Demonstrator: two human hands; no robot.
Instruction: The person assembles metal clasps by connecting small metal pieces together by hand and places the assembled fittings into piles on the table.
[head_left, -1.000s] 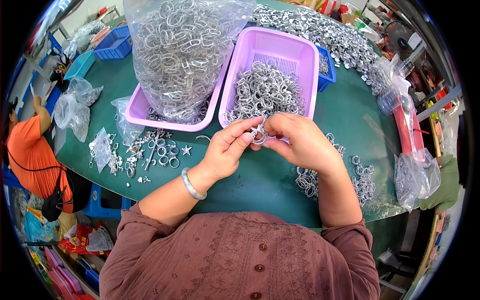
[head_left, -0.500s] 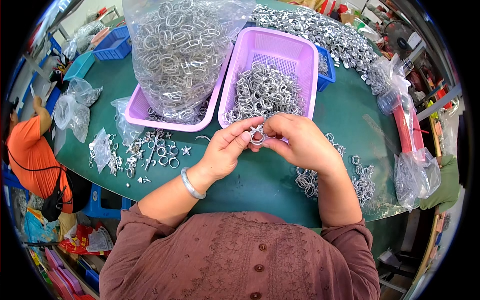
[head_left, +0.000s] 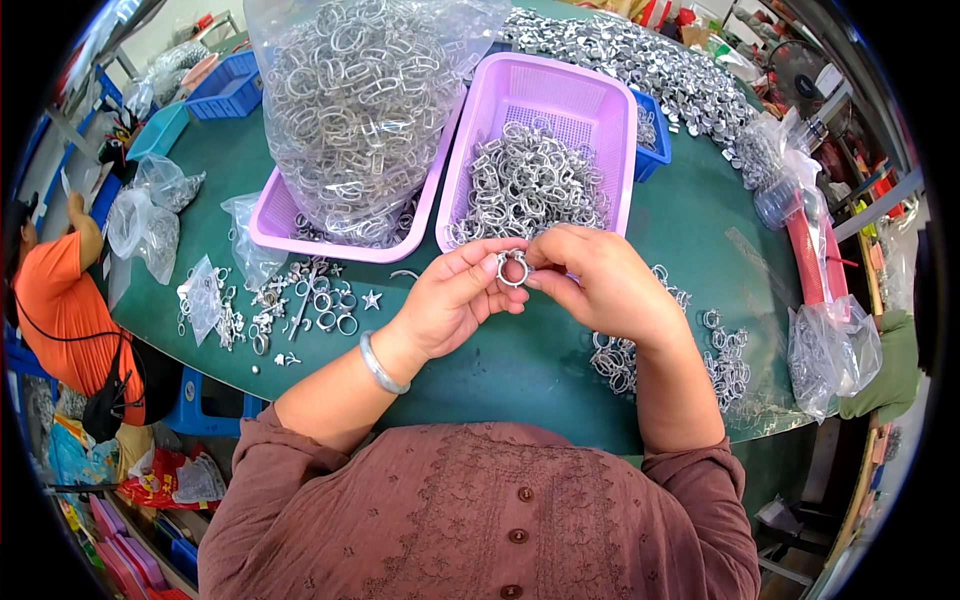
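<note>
Between my two hands, over the front edge of the right purple basket, is a small silver metal ring. Thumb and fingers of my left hand pinch its left side. My right hand pinches its right side with bent fingers. The ring's round opening shows, and the top of it is partly covered by fingertips. Many similar silver rings lie heaped inside that basket. Right of my right forearm is a small pile of metal rings on the green table.
A large clear bag of metal rings stands in the left purple basket. Loose rings and a star piece lie at the left. Flat metal pieces cover the far table. A person in orange is at the far left.
The ring in my fingers has turned, so its round opening now faces up toward me. The fingers of my left hand have spread slightly beneath it. Both arms stay nearly in place.
</note>
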